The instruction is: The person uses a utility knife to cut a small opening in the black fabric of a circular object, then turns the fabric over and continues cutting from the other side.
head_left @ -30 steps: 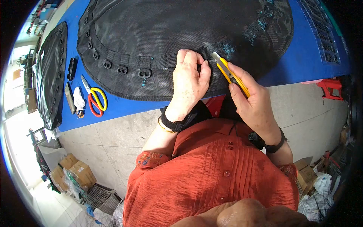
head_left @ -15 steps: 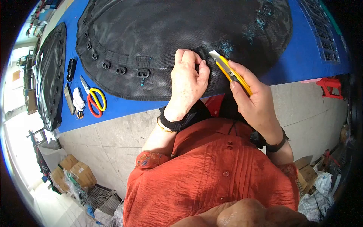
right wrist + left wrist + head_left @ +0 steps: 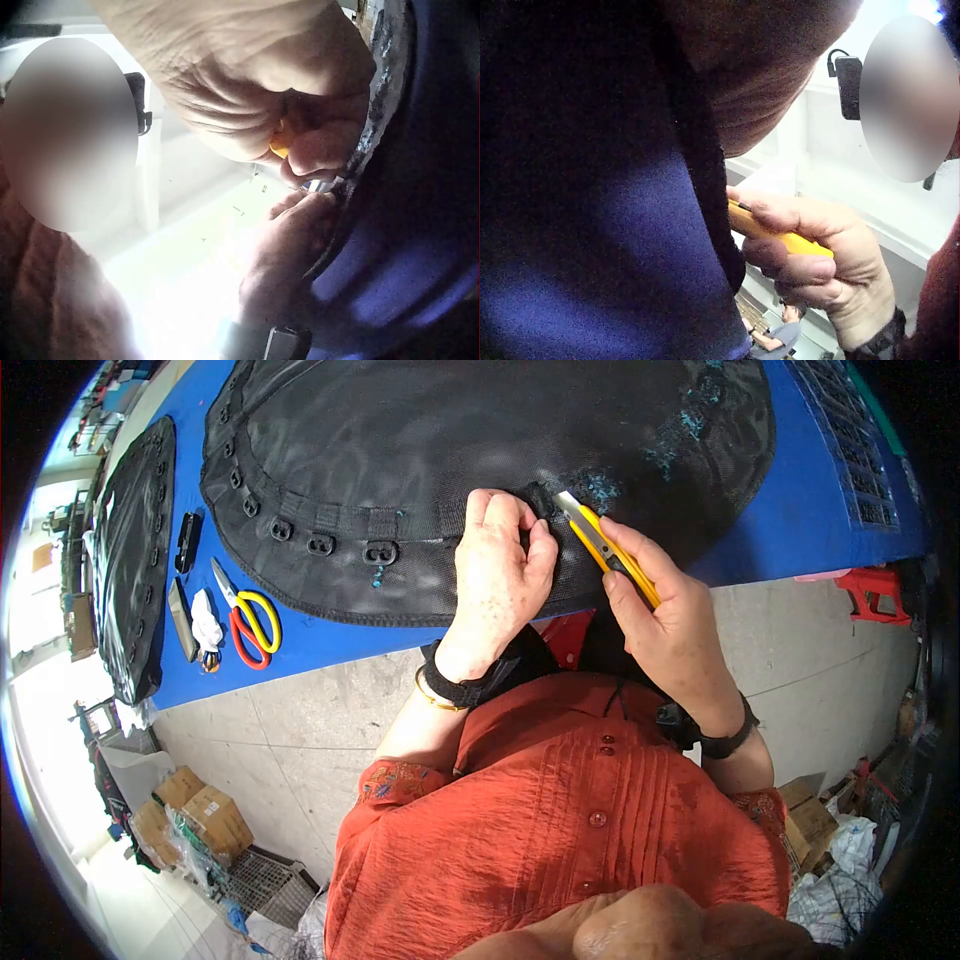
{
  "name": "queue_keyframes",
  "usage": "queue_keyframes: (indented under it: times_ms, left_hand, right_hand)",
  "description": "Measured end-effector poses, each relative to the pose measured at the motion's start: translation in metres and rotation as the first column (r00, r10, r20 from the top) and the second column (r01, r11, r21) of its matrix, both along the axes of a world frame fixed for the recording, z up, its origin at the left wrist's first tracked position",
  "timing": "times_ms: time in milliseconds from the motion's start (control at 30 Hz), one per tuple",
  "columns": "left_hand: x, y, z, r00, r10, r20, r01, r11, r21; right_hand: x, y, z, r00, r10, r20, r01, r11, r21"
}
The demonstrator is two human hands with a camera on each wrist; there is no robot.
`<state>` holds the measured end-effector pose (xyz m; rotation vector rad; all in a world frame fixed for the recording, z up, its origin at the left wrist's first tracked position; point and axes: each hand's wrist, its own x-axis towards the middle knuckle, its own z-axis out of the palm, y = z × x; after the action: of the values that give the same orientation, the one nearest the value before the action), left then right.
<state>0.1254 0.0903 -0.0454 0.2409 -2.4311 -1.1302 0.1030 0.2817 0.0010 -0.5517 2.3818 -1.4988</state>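
orange blouse (image 3: 590, 810) fills the near foreground. left hand (image 3: 495, 575), black strap at the wrist, rests on the near part of the black mesh cover (image 3: 450, 430), fingers curled and pinching a small black webbing tab (image 3: 541, 498) on the cover's strap band. right hand (image 3: 670, 620) grasps a yellow utility knife (image 3: 605, 545), fingers wrapped round the handle, blade out, tip just beside the pinched tab and the left fingertips. both wrist views confirm the yellow handle clasped in the right hand. the cover lies spread on the blue table (image 3: 800, 520), hem near the table's front edge. a row of black buckles (image 3: 381, 553) sits along the band, left of the hands. further left on the table: scissors (image 3: 250, 622) with red and yellow handles, then a second mesh piece (image 3: 140, 550).
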Motion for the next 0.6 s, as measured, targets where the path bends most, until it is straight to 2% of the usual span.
queue_keyframes:
  times_ms: [133,300,400,500,600]
  left_hand:
    - [-0.0002,0.0002,-0.0009,1.000,0.002,-0.002,-0.002,1.000,-0.005]
    - [-0.0001,0.0002,-0.0008,1.000,0.001,0.005,-0.001,1.000,-0.024]
    - [-0.0001,0.0007,0.0013,1.000,0.010,0.028,-0.010,1.000,-0.003]
    - [-0.0001,-0.0007,-0.0020,1.000,-0.018,-0.007,0.018,0.998,-0.061]
    - [-0.0005,0.0007,-0.0011,1.000,0.016,0.011,-0.016,1.000,-0.025]
  right_hand:
    - [-0.0006,0.0015,0.0018,1.000,0.008,0.004,-0.008,1.000,0.007]
    - [-0.0001,-0.0009,-0.0010,0.997,0.010,-0.073,-0.012,1.000,-0.025]
    - [0.0009,0.0020,0.0053,0.999,0.024,-0.030,-0.024,1.000,0.014]
    - [0.0014,0.0046,0.0074,0.997,0.048,-0.061,-0.048,0.999,-0.005]
    - [0.0035,0.0072,0.0027,0.995,0.049,-0.090,-0.052,0.998,-0.039]
